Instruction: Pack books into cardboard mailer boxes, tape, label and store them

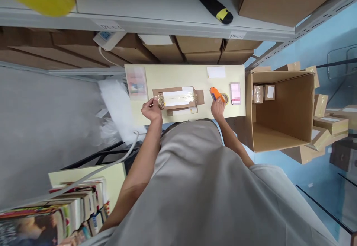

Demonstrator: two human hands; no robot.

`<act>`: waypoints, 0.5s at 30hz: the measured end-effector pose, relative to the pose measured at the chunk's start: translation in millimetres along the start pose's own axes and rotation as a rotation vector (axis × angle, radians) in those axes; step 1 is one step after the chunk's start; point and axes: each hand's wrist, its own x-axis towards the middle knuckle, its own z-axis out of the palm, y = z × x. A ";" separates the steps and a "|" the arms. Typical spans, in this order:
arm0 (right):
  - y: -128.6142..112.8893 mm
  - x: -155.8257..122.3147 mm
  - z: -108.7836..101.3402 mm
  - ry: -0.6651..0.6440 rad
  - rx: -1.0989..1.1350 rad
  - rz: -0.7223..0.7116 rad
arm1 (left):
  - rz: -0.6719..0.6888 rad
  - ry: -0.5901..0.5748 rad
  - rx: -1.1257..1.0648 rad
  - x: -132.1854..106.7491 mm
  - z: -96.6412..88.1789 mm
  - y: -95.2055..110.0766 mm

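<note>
At the far left, a stack of books (69, 208) is seen low down, and clear plastic wrap (117, 104) is piled beside the pale table (173, 73). A small brown box (178, 98), shut with shiny tape, is laid flat in the middle of the table. Its left end is touched by the left hand (152, 109), whose fingers are curled against it; whether it is truly gripped cannot be told. Just right of the box, an orange tape dispenser (216, 94) is clasped by the right hand (218, 106), with the fingers closed over it. A pink label (235, 92) is laid beside it. Further right, a big open carton (281, 134) is seen, with small parcels (263, 92) inside.
</note>
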 end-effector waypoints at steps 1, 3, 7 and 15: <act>-0.5 -1.9 -0.3 0.024 0.010 0.017 | 0.008 -0.020 0.010 0.4 -2.0 -1.3; -5.0 -8.5 -5.9 0.103 0.033 0.063 | 0.028 -0.063 0.034 -0.8 -4.3 -2.3; -33.4 -32.5 -25.9 0.201 0.127 -0.067 | 0.086 -0.103 0.069 -9.2 -5.8 0.6; -124.6 -55.6 -18.6 -0.050 0.229 -0.220 | 0.139 -0.336 0.082 -25.9 -2.1 4.9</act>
